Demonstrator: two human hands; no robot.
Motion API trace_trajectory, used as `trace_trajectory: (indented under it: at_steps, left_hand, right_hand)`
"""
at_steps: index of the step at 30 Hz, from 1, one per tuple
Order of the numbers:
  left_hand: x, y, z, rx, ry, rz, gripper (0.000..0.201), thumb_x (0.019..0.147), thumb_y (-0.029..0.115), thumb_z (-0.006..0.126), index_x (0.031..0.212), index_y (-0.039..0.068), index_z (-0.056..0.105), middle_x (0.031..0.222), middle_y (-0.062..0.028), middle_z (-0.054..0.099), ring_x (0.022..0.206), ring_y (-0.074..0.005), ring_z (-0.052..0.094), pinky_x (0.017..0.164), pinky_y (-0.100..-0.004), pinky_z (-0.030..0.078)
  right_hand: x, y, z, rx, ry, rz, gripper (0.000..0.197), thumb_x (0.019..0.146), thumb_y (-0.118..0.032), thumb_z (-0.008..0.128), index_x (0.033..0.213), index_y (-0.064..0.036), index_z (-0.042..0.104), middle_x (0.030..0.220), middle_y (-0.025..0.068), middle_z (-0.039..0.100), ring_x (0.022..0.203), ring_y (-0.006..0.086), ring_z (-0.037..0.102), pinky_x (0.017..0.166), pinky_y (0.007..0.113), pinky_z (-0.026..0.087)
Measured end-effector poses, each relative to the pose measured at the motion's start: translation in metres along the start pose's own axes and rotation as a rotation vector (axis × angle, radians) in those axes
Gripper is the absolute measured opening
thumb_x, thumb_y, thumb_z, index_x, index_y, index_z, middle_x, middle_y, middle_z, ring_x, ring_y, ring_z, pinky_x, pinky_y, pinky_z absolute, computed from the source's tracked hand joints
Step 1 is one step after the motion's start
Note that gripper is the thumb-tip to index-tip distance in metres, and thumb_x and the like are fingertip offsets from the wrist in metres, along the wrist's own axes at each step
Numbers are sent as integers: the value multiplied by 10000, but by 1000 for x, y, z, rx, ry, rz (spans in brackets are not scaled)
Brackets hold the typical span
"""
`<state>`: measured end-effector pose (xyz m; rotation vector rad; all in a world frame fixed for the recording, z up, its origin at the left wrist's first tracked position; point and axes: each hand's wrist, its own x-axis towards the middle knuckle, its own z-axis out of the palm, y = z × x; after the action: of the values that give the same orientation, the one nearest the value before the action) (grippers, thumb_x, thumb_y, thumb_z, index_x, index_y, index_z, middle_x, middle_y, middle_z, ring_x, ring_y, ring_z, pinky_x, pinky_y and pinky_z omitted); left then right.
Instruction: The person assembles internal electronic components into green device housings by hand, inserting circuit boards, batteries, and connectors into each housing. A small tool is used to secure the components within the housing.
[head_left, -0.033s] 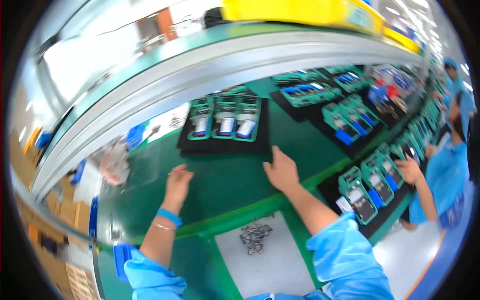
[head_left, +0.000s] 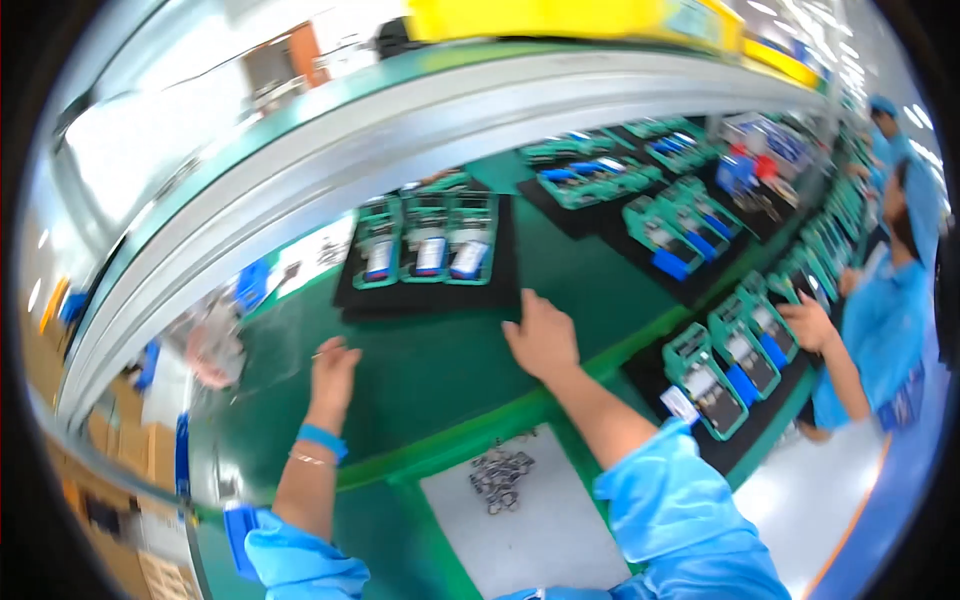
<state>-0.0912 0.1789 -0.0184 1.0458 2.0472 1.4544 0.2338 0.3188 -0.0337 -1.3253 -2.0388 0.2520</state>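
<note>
My left hand [head_left: 334, 378] is held over the green bench mat, blurred, its fingers loosely bent with nothing visible in them. To the right, my right hand [head_left: 543, 338] has its index finger stretched out and thumb apart, holding nothing I can see. Its fingertip is close to the front right corner of a black foam pad [head_left: 440, 299]; whether it touches is unclear. Three green frames [head_left: 425, 212] stand side by side on that pad. Each holds a small electronic assembly and a blue-and-white cylinder, such as this cylinder [head_left: 430, 257].
A white sheet [head_left: 540, 535] near me carries a pile of small metal parts [head_left: 500, 478]. At right, more green frames [head_left: 715, 390] lie on black pads, with a co-worker's hand [head_left: 812, 325] at them. A metal rail [head_left: 330, 165] crosses above the bench; a yellow bin [head_left: 560, 18] sits beyond.
The whole view has shifted slightly, so everything sits a little further left. My hands keep nearly the same place over the bench, and nothing has visibly been picked up or let go.
</note>
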Motion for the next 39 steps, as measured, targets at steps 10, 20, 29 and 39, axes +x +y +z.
trace_trajectory:
  at_steps: [10,20,29,39]
  left_hand:
    - [195,-57,35,-111,122,-120,881,911,477,635,1606,96,250,1610,-133,314,1441,-332,358,1114,-544,320]
    - [239,-44,87,-138,-10,-119,404,930,304,646,1291,128,601,702,91,448,508,-42,314,443,-214,224]
    - [145,-31,57,-48,-1,-139,122,894,262,637,972,172,614,751,61,504,554,-50,391,478,-220,283]
    - [-61,-7,26,-65,126,-129,281,863,273,653,1108,140,624,886,42,551,738,-68,454,607,-267,347]
  right_hand:
    - [82,50,40,69,-44,149,629,992,-347,565,1470,28,405,1341,166,614,1336,281,518,1109,451,361]
    - [104,81,38,129,-41,166,582,985,-319,577,1455,-6,434,1246,137,666,1261,265,578,1081,448,372]
    - [62,87,-5,250,-43,143,543,958,-283,604,1412,-3,505,1152,167,692,1185,305,615,1109,464,381]
    - [-56,78,-72,305,183,61,456,885,-242,640,1273,-2,620,985,169,727,1029,329,674,997,485,449]
